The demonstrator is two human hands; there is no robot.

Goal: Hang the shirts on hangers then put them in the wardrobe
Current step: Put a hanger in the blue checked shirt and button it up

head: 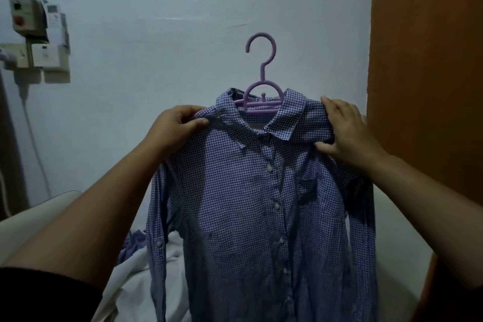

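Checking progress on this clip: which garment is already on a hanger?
The blue checked shirt, held up on the purple hanger; the white and lilac garments lie below.

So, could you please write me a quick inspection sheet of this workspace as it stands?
Surface: pale bed below the shirt.
Job's things: blue checked shirt on purple hanger, buttoned, held up in the air.
Clutter: white cloth and a purple garment on the bed.
Grippers: left hand and right hand each grip a shoulder.
Cables: white cable running down the wall.
Surroundings: switch boxes at left, brown wooden panel at right.
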